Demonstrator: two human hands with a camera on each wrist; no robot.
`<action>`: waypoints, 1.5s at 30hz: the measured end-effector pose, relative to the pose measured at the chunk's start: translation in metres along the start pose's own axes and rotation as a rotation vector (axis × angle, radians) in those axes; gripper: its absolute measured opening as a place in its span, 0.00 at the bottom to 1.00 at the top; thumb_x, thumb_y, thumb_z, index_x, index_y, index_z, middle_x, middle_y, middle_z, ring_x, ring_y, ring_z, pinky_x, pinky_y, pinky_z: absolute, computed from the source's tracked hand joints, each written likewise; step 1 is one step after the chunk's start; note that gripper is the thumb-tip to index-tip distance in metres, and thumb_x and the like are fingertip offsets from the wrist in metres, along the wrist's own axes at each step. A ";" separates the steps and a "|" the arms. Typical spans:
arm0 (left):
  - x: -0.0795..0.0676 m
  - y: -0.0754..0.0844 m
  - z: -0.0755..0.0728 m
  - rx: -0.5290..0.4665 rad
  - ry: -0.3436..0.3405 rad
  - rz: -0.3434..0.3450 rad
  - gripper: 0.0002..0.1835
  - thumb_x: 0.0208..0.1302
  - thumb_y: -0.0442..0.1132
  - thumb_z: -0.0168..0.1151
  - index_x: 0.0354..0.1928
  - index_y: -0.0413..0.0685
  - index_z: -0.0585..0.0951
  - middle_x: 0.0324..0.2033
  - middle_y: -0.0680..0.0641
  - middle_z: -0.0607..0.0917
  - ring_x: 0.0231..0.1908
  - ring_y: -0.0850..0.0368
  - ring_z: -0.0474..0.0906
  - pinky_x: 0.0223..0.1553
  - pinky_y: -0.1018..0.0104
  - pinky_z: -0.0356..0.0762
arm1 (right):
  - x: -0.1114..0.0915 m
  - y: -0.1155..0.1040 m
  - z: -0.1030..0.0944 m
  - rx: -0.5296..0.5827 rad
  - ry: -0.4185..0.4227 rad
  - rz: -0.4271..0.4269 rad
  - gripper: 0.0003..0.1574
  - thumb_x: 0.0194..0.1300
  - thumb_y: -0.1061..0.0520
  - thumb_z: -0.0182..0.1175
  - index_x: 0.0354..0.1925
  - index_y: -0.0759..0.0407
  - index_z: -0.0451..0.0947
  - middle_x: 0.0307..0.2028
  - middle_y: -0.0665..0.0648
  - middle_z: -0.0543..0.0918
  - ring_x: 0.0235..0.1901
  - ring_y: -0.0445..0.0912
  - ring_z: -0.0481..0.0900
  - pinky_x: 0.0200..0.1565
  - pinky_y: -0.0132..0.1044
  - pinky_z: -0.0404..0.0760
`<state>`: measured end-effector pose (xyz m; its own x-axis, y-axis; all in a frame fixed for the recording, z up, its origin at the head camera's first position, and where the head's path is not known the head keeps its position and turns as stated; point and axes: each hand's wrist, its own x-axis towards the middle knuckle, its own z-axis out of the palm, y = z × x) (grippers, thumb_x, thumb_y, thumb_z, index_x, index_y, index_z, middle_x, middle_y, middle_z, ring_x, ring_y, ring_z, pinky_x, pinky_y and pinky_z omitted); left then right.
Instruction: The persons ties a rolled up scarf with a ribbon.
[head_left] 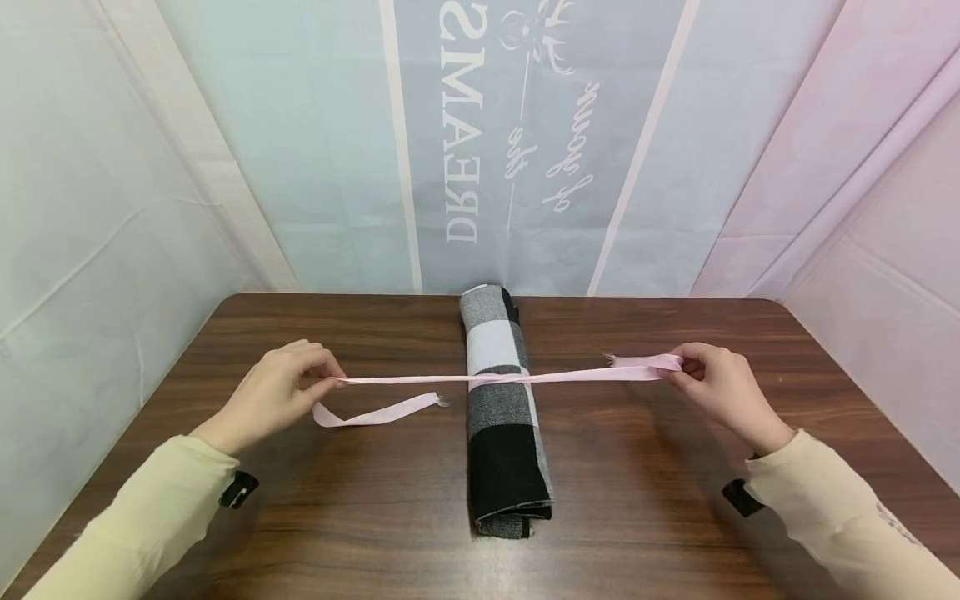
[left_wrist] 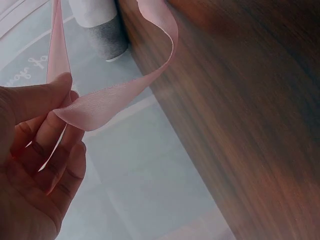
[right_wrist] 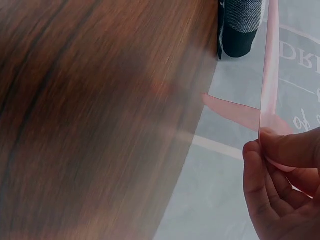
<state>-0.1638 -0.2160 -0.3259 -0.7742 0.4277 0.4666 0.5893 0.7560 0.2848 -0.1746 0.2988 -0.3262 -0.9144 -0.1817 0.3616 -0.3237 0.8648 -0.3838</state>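
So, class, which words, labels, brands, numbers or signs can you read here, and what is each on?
"DREAMIS": white capitals on the blue-grey cloth backdrop, sideways.
"the": script, same backdrop.
"of your": script, same backdrop.
Topmost script: cut off, unreadable.
Marks on the cream right sleeve: too small to read.
None visible on the pink fabric ribbon or rolled black-white-grey checked cloth.

Wrist views close, apparently tilted

At mid-frame I'm seeing a smooth, satiny ribbon (head_left: 600, 375) and a matt, woven cloth roll (head_left: 504, 408). Lower down, the wood-grain tabletop (head_left: 337, 500) is gleaming faintly; up top, the backdrop (head_left: 322, 150) is looking like creased cloth.
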 end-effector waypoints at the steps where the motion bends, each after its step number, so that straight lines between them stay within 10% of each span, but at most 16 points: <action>1: 0.000 0.000 0.000 0.005 -0.006 -0.010 0.09 0.46 0.32 0.70 0.25 0.56 0.82 0.22 0.62 0.79 0.28 0.69 0.73 0.29 0.71 0.74 | 0.000 0.000 0.000 -0.002 -0.005 0.004 0.05 0.52 0.61 0.67 0.29 0.60 0.79 0.22 0.54 0.82 0.21 0.26 0.69 0.23 0.27 0.69; 23: -0.013 0.007 0.005 0.163 -0.064 -0.135 0.09 0.50 0.35 0.68 0.23 0.57 0.78 0.20 0.60 0.74 0.24 0.67 0.65 0.22 0.72 0.64 | -0.002 0.003 0.008 -0.093 -0.039 -0.025 0.06 0.45 0.69 0.55 0.22 0.61 0.74 0.13 0.48 0.66 0.15 0.38 0.58 0.19 0.29 0.56; 45: -0.003 0.014 0.024 0.230 -0.018 -0.222 0.07 0.44 0.26 0.65 0.21 0.45 0.80 0.17 0.52 0.78 0.24 0.54 0.70 0.32 0.58 0.67 | -0.009 -0.005 0.008 -0.026 -0.070 0.079 0.04 0.52 0.60 0.64 0.25 0.59 0.78 0.17 0.49 0.76 0.17 0.32 0.64 0.22 0.29 0.63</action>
<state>-0.1583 -0.1948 -0.3435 -0.8830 0.2468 0.3992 0.3394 0.9232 0.1801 -0.1665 0.2919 -0.3344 -0.9519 -0.1438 0.2705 -0.2442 0.8894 -0.3865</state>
